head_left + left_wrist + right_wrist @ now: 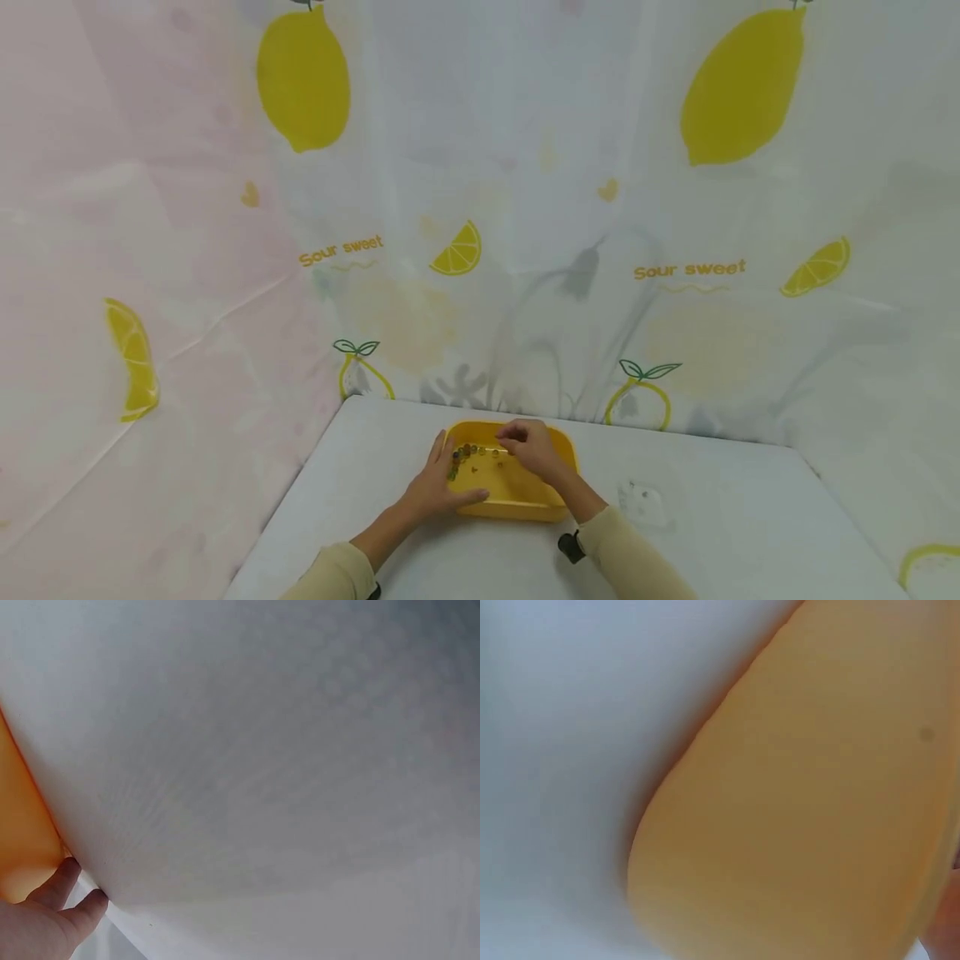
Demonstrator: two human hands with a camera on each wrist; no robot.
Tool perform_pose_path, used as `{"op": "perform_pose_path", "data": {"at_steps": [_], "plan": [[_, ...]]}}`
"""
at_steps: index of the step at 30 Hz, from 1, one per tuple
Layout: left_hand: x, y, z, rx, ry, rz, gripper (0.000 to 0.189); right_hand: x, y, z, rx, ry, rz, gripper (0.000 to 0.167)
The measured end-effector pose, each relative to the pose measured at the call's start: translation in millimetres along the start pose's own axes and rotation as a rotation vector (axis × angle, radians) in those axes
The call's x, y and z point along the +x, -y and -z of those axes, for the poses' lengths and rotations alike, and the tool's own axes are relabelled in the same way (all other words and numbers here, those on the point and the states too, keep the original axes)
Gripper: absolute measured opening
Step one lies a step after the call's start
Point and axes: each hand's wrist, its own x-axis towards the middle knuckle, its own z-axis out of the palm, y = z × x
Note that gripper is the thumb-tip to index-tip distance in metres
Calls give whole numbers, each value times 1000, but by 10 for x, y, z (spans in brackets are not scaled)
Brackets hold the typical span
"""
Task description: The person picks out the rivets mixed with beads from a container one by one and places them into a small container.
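Observation:
A yellow plastic tray [517, 510] stands on the white table. Small round glass-like beads or marbles [467, 451] lie in it, mostly gathered along its left and far-left side, with a few scattered toward the middle. My left hand [433, 490] rests against the tray's left side, thumb over the near edge and fingers stretched along the left rim. Over the tray's right half is my right hand [531, 446], its fingers bent and the fingertips close together; whether a bead is between them is too small to tell. The right wrist view shows mainly the tray's outer wall [780, 810].
To the right of the tray lies a clear, shallow container [642, 504] with small dark spots in it. A lemon-printed curtain [510, 208] hangs behind the table and along both sides. A black wrist device [572, 547] is on the right wrist.

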Motion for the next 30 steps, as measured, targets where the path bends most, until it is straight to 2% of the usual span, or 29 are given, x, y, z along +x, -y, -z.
{"op": "perform_pose_path", "data": {"at_steps": [6, 12, 15, 18, 24, 30], "plan": [[9, 32, -23, 1, -6, 10, 119, -63, 128, 130, -31, -14, -4, 11], [11, 38, -25, 1, 1, 3, 120, -203, 456, 274, -50, 13, -14, 11], [12, 23, -18, 1, 0, 6, 120, -240, 551, 334, -62, 19, -22, 12], [12, 10, -21, -3, 1, 11, 120, -245, 554, 387, -69, 16, -18, 11], [11, 7, -37, -4, 0, 17, 120, -167, 321, 475, -93, 3, -10, 12], [6, 16, -28, 1, -14, 10, 119, -167, 237, 566, -100, -4, -55, 15]]}}
